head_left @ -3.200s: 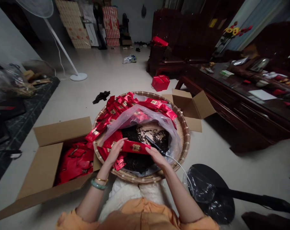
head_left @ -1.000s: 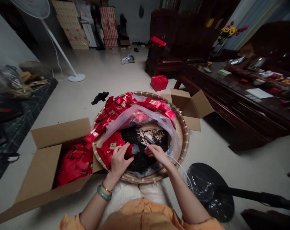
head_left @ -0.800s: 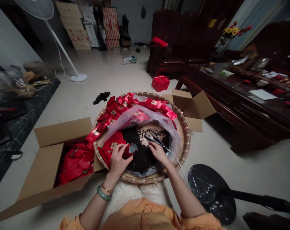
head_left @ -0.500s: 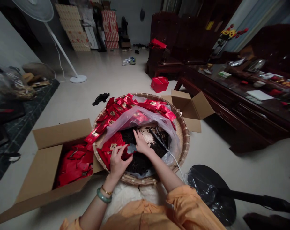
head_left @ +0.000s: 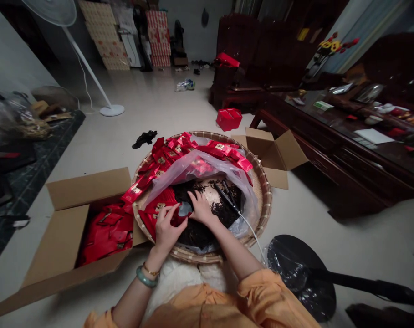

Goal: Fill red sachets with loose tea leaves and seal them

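Observation:
My left hand (head_left: 167, 224) is closed around a small red packet (head_left: 177, 218) whose silvery mouth (head_left: 184, 209) gapes upward. Against the right side of that mouth is my right hand (head_left: 202, 209), its fingers bent inward; what they hold is hidden. Under both hands lie dark, dry, twisted leaves (head_left: 196, 234), like loose tea, in an opened clear plastic bag (head_left: 239, 166). A black tong-shaped device (head_left: 224, 197) with a white cord rests on the leaves to the right. Flat red packets (head_left: 155, 207) lie left of my left hand.
The round woven basket (head_left: 266, 191) carries more red packets (head_left: 174, 152) along its far rim. A carton (head_left: 58, 237) of red packets stands left, an opened carton (head_left: 271, 152) behind right. A black round stand base (head_left: 300, 273) is near my right arm.
My right hand has drawn back from the leaves, its fingers curling beside the packet's mouth. My left hand keeps hold of the packet, which has shifted slightly.

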The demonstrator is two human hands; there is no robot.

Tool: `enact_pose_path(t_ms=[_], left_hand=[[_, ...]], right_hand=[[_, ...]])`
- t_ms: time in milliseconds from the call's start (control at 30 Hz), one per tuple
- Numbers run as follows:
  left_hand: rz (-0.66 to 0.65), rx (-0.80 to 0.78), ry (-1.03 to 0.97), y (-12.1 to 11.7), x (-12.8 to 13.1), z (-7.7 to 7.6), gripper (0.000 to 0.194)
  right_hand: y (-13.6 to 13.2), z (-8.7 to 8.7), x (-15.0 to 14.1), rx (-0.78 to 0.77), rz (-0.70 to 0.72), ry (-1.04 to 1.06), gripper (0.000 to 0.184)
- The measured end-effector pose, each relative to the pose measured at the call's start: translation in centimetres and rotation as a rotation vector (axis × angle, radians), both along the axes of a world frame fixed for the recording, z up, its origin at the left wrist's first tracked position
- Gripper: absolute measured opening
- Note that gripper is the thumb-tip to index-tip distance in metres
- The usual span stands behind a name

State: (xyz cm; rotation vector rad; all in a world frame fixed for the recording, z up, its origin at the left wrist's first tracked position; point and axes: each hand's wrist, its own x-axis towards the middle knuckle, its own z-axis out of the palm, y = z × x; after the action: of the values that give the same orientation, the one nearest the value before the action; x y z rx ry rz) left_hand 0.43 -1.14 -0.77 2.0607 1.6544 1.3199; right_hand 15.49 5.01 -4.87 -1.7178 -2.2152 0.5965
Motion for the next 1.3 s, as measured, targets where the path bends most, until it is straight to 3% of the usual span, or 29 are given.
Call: enact_pose_path(t_ms=[300, 433, 633, 733, 800, 900, 1000, 1100, 1200, 1300], left_hand=[[0.025, 0.027, 0.016, 0.4, -0.6, 0.6, 0.04], [0.03, 0.035, 0.009, 0.6, -0.6, 0.5, 0.041], [0.03, 0.02, -0.013, 0.7, -0.9, 0.4, 0.041], [0.04, 0.014, -0.019, 0.8, -0.9, 0.2, 0.041], [0.037, 0.023, -0.015, 0.8, -0.9, 0.2, 0.041], [0.031, 0.039, -0.013, 0.8, -0.9, 0.3, 0.041], [0.038, 0.044, -0.013, 0.8, -0.8, 0.3, 0.041], [0.041, 0.042, 0.002, 0.9, -0.7, 0.2, 0.042], [0.039, 0.04, 0.01, 0.9, -0.6, 0.3, 0.042], [0.044, 0.033, 0.003, 0.8, -0.6, 0.6, 0.042]], right_hand=[[0.0, -1.0, -1.1, -0.069, -0.017, 0.191, 0.07], [0.2, -1.3, -0.6, -0.084, -0.031, 0.353, 0.056], [1.6, 1.0, 2.3, 0.027, -0.09, 0.59, 0.045], [2.4, 1.9, 4.3, -0.034, -0.003, 0.755, 0.05], [2.6, 1.7, 5.7, -0.102, -0.105, 0.805, 0.049], [2.2, 0.5, 7.0, -0.116, -0.295, 0.631, 0.051], [1.1, -0.3, 6.3, -0.106, -0.224, 0.324, 0.078], [0.6, 0.0, 3.7, -0.121, -0.144, 0.114, 0.096], [1.1, 0.9, 0.6, -0.094, -0.042, 0.0, 0.093], [1.8, 1.4, -1.0, -0.034, 0.03, -0.006, 0.072]])
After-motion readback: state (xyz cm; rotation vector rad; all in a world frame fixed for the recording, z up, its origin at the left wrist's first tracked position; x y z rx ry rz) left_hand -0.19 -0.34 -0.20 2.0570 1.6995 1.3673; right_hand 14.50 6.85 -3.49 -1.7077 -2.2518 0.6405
